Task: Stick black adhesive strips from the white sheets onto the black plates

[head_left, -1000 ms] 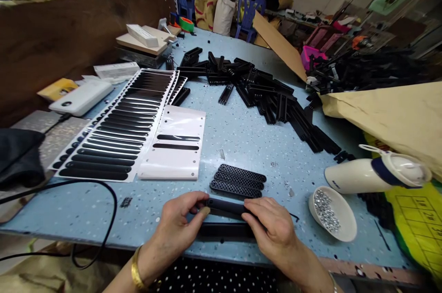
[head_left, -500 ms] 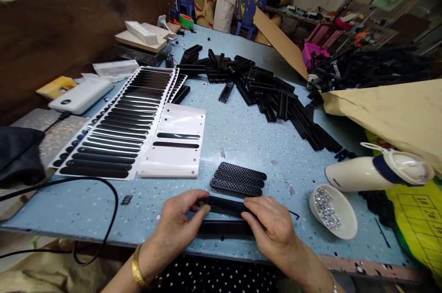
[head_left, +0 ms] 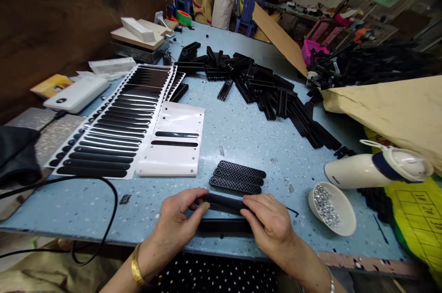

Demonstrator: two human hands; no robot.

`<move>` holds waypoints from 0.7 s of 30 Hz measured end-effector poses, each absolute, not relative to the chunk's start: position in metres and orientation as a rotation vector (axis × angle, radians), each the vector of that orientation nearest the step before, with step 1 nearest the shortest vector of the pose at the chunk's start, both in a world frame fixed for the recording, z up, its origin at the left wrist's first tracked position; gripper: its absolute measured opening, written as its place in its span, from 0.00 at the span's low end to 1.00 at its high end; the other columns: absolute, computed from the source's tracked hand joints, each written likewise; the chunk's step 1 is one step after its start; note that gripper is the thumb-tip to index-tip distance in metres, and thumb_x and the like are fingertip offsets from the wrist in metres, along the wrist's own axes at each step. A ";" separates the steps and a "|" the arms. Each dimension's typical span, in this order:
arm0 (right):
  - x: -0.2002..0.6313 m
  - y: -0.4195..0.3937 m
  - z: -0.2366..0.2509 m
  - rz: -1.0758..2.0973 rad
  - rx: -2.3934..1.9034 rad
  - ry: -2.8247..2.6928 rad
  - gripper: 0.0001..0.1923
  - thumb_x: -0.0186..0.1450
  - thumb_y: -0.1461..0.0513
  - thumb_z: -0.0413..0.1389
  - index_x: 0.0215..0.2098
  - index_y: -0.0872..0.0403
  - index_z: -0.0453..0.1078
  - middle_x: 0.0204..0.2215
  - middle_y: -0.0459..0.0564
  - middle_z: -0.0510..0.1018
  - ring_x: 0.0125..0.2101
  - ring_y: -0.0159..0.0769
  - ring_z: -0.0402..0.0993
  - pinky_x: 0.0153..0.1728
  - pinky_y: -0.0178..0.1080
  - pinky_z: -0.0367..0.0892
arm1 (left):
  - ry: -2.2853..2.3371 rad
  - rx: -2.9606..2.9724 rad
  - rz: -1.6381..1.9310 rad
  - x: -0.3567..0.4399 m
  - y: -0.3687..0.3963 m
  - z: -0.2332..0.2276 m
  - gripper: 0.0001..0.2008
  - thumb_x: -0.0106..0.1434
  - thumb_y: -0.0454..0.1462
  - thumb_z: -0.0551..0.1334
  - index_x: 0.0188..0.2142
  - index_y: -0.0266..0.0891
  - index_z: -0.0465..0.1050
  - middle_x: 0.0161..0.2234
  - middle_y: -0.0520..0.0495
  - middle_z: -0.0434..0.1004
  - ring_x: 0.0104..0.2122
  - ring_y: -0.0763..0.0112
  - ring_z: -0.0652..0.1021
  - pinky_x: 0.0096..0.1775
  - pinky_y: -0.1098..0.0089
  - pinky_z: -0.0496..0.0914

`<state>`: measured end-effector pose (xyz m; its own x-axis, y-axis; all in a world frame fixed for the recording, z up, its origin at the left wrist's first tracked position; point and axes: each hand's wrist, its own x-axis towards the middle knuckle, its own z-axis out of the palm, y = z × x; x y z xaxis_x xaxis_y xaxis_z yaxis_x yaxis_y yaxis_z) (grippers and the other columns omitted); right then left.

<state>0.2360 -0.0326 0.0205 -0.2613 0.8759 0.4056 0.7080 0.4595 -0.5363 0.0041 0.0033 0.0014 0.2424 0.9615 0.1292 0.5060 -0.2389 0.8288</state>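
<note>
Between my two hands is a long black strip, gripped at both ends. My left hand pinches its left end between thumb and fingers. At the other end, the fingers and thumb of my right hand close on it. Just below, a black bar-shaped piece lies at the table's front edge, its right end partly hidden by my right hand. Directly beyond the strip lie several black textured bars side by side. A white backing sheet with two black adhesive strips is to the left.
Sheets of black adhesive strips cover the left side. A heap of black slotted parts spreads across the back. On the right are a bowl of small silvery pieces, a cream bottle and a hex key. A black cable loops at front left.
The view has shifted slightly. Both hands keep their hold on the strip, with almost no visible movement.
</note>
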 end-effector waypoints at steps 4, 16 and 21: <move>0.237 -0.033 0.021 0.324 -1.301 -2.006 0.09 0.65 0.69 0.55 0.41 0.57 0.75 0.33 0.55 0.82 0.31 0.41 0.78 0.33 0.45 0.74 | 1.316 1.873 0.877 0.005 0.004 0.002 0.09 0.61 0.35 0.61 0.39 0.39 0.79 0.31 0.47 0.84 0.26 0.71 0.81 0.31 0.69 0.77; 0.238 -0.034 0.024 0.314 -1.285 -1.972 0.08 0.64 0.69 0.56 0.40 0.57 0.76 0.34 0.55 0.83 0.32 0.40 0.79 0.33 0.43 0.76 | 1.323 1.886 0.860 0.004 0.005 0.001 0.10 0.61 0.36 0.61 0.40 0.38 0.78 0.31 0.47 0.84 0.25 0.71 0.80 0.31 0.69 0.77; 0.236 -0.034 0.025 0.309 -1.299 -1.995 0.09 0.65 0.69 0.55 0.41 0.57 0.76 0.34 0.55 0.82 0.32 0.41 0.79 0.33 0.44 0.75 | 1.316 1.872 0.853 0.004 0.004 0.002 0.09 0.61 0.36 0.61 0.40 0.39 0.78 0.32 0.48 0.84 0.26 0.71 0.80 0.31 0.69 0.77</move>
<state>0.2363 -0.0336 0.0250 -0.2287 0.8685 0.4399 0.6947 0.4621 -0.5512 0.0039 0.0042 0.0017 0.2719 0.9542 0.1252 0.5045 -0.2521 0.8258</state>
